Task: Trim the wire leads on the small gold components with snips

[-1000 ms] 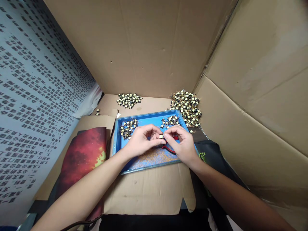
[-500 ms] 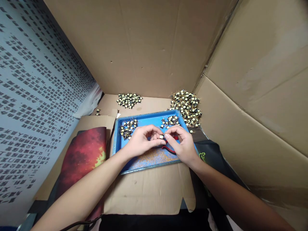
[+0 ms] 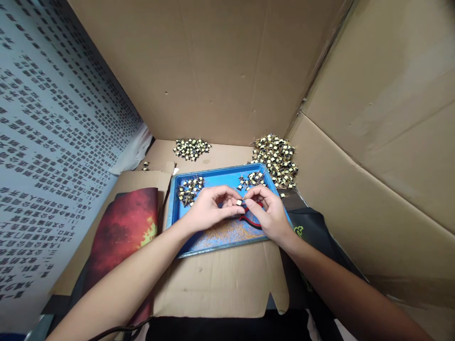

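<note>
Head view: the blue tray [image 3: 216, 177] holds two small clusters of components at its far end and copper wire scraps near its front. Above its middle, left hand [image 3: 209, 209] and right hand [image 3: 269, 213] pinch one small component [image 3: 239, 202] between fingertips. Red-handled cutters [image 3: 251, 220] lie mostly hidden under the right hand.

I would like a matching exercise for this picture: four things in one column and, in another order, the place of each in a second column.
Things:
1. small component
2. red-handled tool
3. large pile of components
4. red mat

Places:
A. on the cardboard, left of the blue tray
B. beyond the tray's far right corner
C. between the left hand and right hand
D. on the tray, under the right hand

Pairs: 1-C, 2-D, 3-B, 4-A
</note>
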`<state>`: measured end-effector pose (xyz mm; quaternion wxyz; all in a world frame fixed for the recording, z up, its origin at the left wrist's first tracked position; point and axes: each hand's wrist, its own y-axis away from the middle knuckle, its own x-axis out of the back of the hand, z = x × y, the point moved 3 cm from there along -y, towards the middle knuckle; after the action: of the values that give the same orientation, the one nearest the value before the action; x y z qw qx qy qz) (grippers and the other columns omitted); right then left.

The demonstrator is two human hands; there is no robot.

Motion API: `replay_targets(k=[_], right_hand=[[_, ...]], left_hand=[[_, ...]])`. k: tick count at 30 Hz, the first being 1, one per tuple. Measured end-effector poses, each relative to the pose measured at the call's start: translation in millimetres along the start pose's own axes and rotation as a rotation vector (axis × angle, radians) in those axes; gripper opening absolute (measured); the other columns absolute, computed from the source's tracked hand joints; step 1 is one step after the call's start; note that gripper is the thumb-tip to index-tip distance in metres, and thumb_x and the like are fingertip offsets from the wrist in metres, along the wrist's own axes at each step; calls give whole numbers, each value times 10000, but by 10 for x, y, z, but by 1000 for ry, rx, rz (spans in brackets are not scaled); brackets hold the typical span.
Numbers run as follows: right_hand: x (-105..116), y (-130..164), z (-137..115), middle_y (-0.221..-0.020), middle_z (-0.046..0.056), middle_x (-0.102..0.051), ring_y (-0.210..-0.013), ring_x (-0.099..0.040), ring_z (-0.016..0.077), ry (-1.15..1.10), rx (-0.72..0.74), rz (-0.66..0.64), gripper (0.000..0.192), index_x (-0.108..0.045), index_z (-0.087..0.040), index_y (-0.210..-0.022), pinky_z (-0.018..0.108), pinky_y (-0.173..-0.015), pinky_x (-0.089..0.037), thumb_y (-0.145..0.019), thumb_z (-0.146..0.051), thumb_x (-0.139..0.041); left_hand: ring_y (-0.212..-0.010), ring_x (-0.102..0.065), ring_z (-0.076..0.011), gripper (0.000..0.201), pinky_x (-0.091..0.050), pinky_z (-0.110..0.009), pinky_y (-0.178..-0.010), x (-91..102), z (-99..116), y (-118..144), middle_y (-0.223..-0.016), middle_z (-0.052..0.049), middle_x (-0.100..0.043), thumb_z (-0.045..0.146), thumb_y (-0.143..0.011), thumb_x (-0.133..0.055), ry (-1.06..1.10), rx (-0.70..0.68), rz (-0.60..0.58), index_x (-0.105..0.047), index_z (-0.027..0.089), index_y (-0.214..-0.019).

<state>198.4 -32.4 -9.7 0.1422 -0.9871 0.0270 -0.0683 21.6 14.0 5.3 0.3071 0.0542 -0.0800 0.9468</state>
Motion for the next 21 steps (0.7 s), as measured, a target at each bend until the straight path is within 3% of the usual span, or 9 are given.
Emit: replay_targets(k=[3,8,16,21], right_hand=[[-2,-2,-30,-922,32,-642,-791,-628,183,-12,23,-5,75,-665,-222,-948,315,-705,-518,-899,-273,-690],[6,-14,-24,-916,43,-635,-874,-620,207,49,76,32,106,-654,-227,-833,329,-745,-514,-923,-280,-670],[-8,-32,82,-820,7,-603,-742,-581,173,-133,-70,18,168,-606,-223,-860,312,-718,-499,-940,-364,-653],[-2,-27,78,-809,1,-617,-727,-599,169,-156,-70,31,194,-595,-229,-891,307,-704,-522,-935,-407,-656]], left_hand=[[-668,-553,-119,348,-477,-249,-671,3,2,-3,-756,-17,-667,363,-767,-891,5,-2,-5,-723,127,-958],[-663,-551,-120,370,-476,-247,-660,2,5,-6,-750,-13,-658,387,-748,-900,3,10,3,-724,126,-941],[-799,-661,-150,322,-531,-258,-745,10,31,-18,-952,-86,-763,407,-925,-731,61,59,-33,-760,124,-1075],[-783,-686,-161,326,-550,-263,-715,29,17,-28,-912,-90,-780,413,-927,-724,79,85,-36,-775,124,-1067]])
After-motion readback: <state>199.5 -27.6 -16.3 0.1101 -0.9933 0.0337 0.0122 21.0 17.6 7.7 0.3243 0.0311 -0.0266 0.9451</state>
